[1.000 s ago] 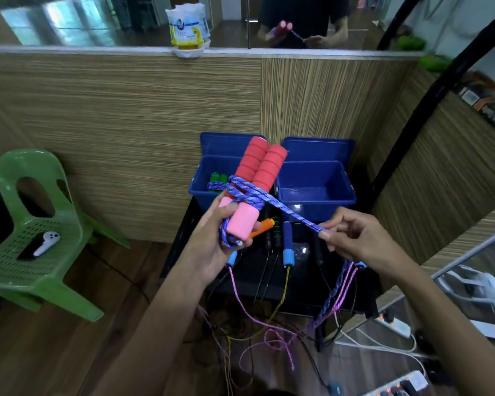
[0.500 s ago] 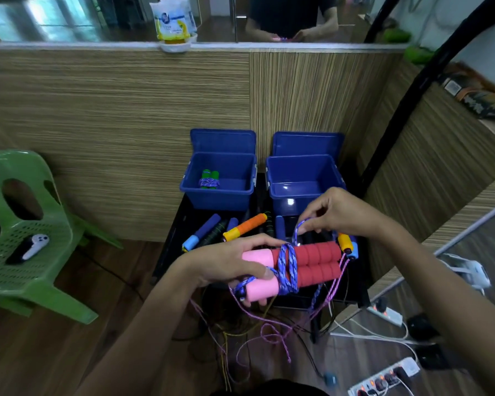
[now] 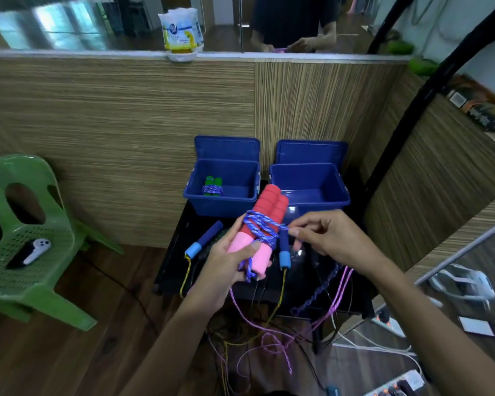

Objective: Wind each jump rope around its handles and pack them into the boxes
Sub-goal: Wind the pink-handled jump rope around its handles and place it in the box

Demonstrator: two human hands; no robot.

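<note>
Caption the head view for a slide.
Left hand holds the pink-red handles while the right hand winds blue rope around them.

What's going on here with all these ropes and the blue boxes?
A person is bundling jump ropes. The left hand grips a pair of pink-and-red foam handles, while the right hand pinches the blue-purple rope wound around them. One finished bundle with green handles lies in the left blue box; the right blue box looks empty. More ropes wait on the black table, cords trailing to the floor.
</note>
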